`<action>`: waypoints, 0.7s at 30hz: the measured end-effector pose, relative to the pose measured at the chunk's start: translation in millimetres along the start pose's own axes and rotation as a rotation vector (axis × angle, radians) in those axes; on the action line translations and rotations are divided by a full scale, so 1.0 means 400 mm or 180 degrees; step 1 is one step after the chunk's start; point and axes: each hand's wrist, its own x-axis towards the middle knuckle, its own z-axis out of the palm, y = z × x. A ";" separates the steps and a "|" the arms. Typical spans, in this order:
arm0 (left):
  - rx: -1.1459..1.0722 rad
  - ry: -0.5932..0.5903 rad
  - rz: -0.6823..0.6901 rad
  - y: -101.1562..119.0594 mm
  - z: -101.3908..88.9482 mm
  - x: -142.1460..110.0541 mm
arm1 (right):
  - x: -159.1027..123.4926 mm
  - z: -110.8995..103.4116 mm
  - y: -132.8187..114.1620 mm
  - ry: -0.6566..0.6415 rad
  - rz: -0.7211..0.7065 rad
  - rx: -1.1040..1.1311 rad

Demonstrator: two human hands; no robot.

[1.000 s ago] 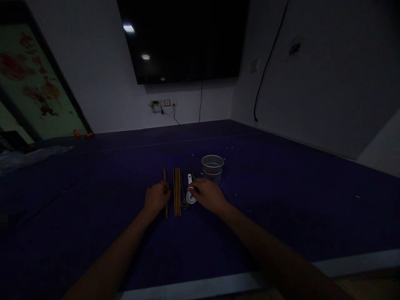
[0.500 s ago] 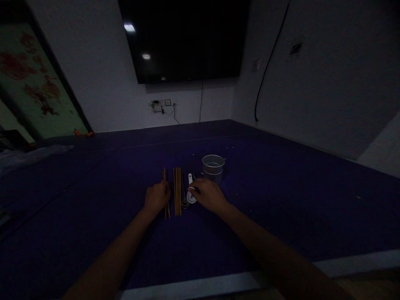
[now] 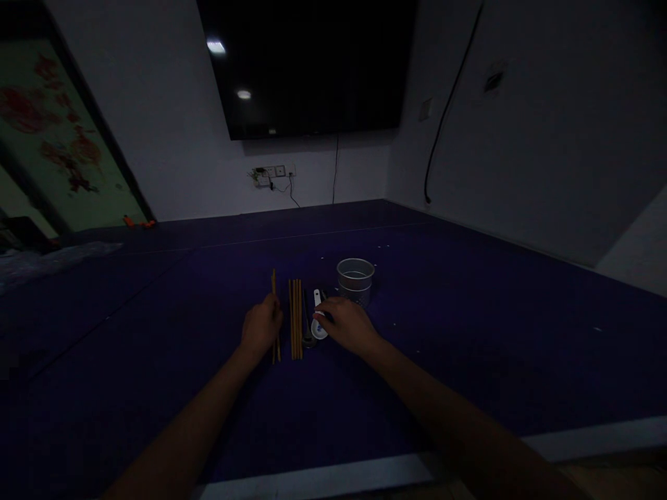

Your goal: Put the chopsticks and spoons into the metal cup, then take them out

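My left hand (image 3: 262,326) is closed on a pair of wooden chopsticks (image 3: 274,281) lying on the dark blue table (image 3: 469,333). Just to the right, several more chopsticks (image 3: 295,316) lie in a neat row. A dark metal spoon (image 3: 307,332) lies beside them. My right hand (image 3: 348,323) rests with curled fingers on a white ceramic spoon (image 3: 316,321) with a blue pattern. A small metal cup (image 3: 355,278) stands upright behind my right hand.
A black screen (image 3: 307,66) hangs on the far wall above a socket strip (image 3: 271,173) with cables. A black cable (image 3: 442,118) runs down the right wall. Crumpled plastic (image 3: 52,257) lies at the table's far left. The table's pale front edge (image 3: 323,479) is near me.
My left hand has gathered the two chopsticks closer together and shifted them slightly forward. My right hand has stayed on the white spoon.
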 end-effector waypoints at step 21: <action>-0.2828 -0.0467 0.0915 0.111 0.005 -0.066 | 0.017 0.045 -0.017 0.0412 0.0539 0.3537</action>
